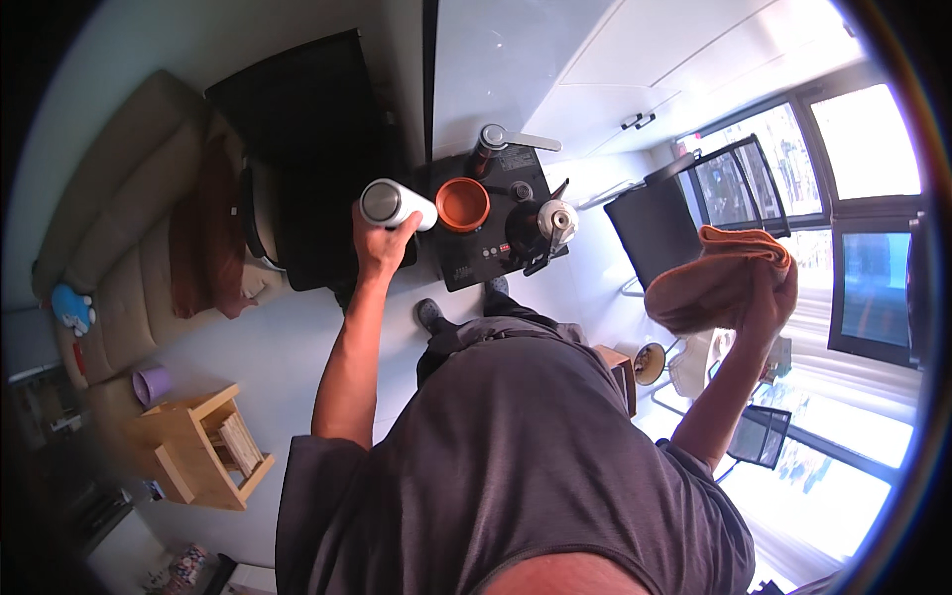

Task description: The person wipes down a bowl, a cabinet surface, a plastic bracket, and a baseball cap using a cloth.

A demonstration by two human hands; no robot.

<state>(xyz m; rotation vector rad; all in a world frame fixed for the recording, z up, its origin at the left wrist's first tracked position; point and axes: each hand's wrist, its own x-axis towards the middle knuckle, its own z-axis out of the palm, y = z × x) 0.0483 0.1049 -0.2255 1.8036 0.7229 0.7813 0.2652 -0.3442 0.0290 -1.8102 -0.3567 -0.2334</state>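
My left hand [381,242] is wrapped around a white bottle [418,210] with a brushed-metal end, held tilted beside a black appliance top [476,273]. Close to the bottle, on that black surface, sits a round orange bowl [462,205] with nothing visible in it. Out to the right, my right hand [773,297] grips a folded brown cloth [699,288] with an orange edge. The cloth hangs in the air, apart from the other things.
A metal kettle [558,221] with a dark handle stands right of the bowl. Behind the bowl rises a dark post with a silver arm [532,140]. Black chairs [654,230] stand at right, a beige sofa [126,290] at left, and a wooden stand [197,446] lower left.
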